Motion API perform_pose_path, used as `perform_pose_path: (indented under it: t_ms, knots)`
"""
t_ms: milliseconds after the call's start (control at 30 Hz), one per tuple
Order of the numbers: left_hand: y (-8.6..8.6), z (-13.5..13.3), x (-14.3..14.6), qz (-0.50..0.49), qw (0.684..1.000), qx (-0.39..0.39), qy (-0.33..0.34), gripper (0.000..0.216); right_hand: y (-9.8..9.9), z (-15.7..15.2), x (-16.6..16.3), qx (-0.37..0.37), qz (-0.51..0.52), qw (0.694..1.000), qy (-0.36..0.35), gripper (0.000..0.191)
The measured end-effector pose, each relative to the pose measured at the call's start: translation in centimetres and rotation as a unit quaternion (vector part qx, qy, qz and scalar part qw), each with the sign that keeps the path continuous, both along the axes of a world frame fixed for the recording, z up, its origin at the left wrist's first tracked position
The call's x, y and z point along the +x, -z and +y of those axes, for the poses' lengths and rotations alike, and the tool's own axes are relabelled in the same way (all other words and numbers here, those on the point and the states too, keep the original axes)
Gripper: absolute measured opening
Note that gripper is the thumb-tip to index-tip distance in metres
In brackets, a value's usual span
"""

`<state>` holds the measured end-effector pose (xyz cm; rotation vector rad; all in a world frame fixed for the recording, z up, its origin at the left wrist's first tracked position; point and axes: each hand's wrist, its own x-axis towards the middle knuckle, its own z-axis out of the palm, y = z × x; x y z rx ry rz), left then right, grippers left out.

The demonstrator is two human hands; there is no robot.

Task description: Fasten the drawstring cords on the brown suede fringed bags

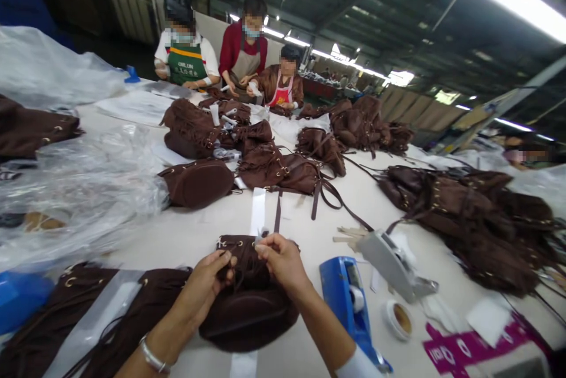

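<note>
Far left, clear plastic sheeting [84,189] lies heaped on the pale worktop [177,239], with a flat brown bag [30,130] behind it. At the near edge, a brown fringed piece [145,301] carries a grey strip.

Centre: the left hand [207,283], a silver bracelet [152,357] on its wrist, grips the gathered top of a brown drawstring bag [247,313] with fingers curled closed on the suede. The bag sits on the worktop just before the person. The right hand [283,263] pinches something small at the bag's mouth, thumb and fingertips pressed together (what it pinches cannot be made out). A white strip [257,210] runs away from the hands.

Right of them stand a blue tape dispenser [349,301], a grey dispenser [393,263] and a tape roll [400,319]. More brown bags [464,219] pile far right.

Three people work at the worktop's far end.
</note>
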<state>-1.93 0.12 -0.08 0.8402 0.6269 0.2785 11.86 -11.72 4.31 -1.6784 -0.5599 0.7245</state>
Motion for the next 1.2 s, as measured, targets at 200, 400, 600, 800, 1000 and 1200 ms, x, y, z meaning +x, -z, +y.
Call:
perform_pose_path:
  t_ms: [200,400,600,800,1000,1200]
  knots:
    - [-1.1,-0.5,0.3,-0.019,0.993,0.078,0.09,0.029,-0.3,-0.3,0.1,0.001,0.009,0.999,-0.05,0.022]
    - [-2.5,-1.4,1.8,0.004,0.961,0.224,0.164,0.036,-1.4,-0.3,-0.3,-0.014,-0.011,0.988,-0.151,0.021]
    - [-1.8,-0.9,0.7,0.055,0.954,0.261,0.136,0.03,-2.1,-1.7,2.3,-0.024,-0.074,0.99,-0.117,0.018]
    - [-1.7,-1.0,0.7,0.063,0.951,0.263,0.149,0.025,-1.3,-2.4,3.2,-0.058,-0.047,0.994,-0.076,0.021]
    - [-1.3,-1.0,1.6,0.053,0.955,0.251,0.151,0.019,-0.8,-3.9,2.9,-0.158,-0.253,0.938,-0.175,0.025]
    - [-2.0,-0.6,1.9,0.074,0.912,0.36,0.183,0.02,0.2,-3.5,2.6,-0.208,-0.245,0.926,-0.198,0.032]
